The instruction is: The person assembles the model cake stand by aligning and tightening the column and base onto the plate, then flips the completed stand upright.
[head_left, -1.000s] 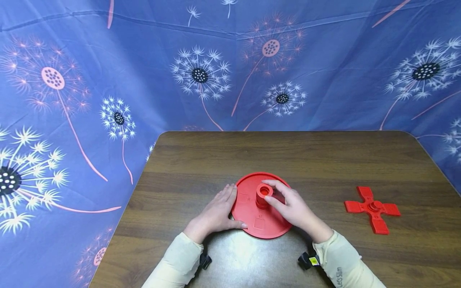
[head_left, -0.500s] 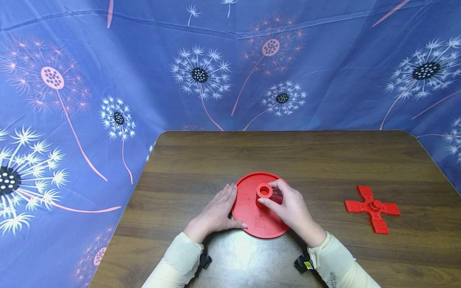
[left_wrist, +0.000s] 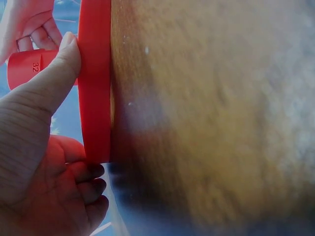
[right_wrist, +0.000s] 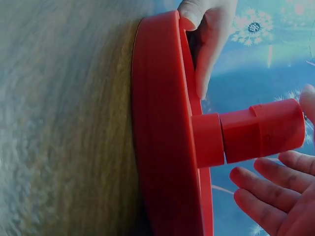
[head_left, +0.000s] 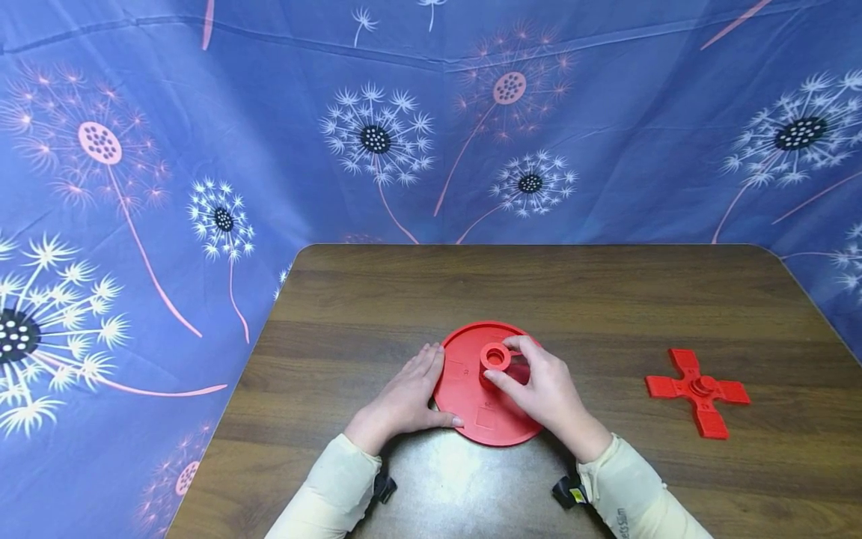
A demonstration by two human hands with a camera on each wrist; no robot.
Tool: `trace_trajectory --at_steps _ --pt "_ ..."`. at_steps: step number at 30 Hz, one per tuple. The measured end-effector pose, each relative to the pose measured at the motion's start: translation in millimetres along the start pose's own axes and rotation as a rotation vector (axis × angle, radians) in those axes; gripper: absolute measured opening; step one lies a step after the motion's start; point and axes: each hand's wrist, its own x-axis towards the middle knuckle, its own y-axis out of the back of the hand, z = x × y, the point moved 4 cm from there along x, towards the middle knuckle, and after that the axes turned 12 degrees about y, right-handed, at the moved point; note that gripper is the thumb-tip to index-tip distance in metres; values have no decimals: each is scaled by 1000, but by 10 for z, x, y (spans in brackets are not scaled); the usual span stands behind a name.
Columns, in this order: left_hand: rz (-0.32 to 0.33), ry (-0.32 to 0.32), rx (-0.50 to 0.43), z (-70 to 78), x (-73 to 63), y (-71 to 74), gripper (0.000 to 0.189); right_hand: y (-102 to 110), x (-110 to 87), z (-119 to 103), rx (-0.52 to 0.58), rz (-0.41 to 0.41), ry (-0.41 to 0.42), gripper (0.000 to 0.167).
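Note:
A red round disc with a raised rim lies on the table. My left hand grips its left edge, thumb over the near rim and fingers along the far side. From the disc's middle rises a short red stub. A red hollow cylinder, marked 32 in the left wrist view, stands on this stub, leaning slightly, with a thin gap at the joint. My right hand pinches the cylinder near its top between thumb and index finger, while the other fingers stay loosely spread below in the right wrist view.
A flat red cross-shaped piece with a round knob at its centre lies to the right on the wooden table. Behind the table hangs a blue cloth with a dandelion print.
My right hand has shifted a little left and its thumb and index finger have moved round the cylinder. The left hand, disc and cross-shaped piece stay in place.

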Motion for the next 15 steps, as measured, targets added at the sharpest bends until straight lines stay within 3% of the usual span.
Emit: trace_trajectory --at_steps 8,12,15 --pt "1 -8 -1 4 5 4 115 41 45 34 290 -129 87 48" --pt "-5 0 3 7 2 8 115 26 43 61 328 -190 96 47" --pt "-7 4 3 6 2 4 116 6 32 90 346 -190 71 45"
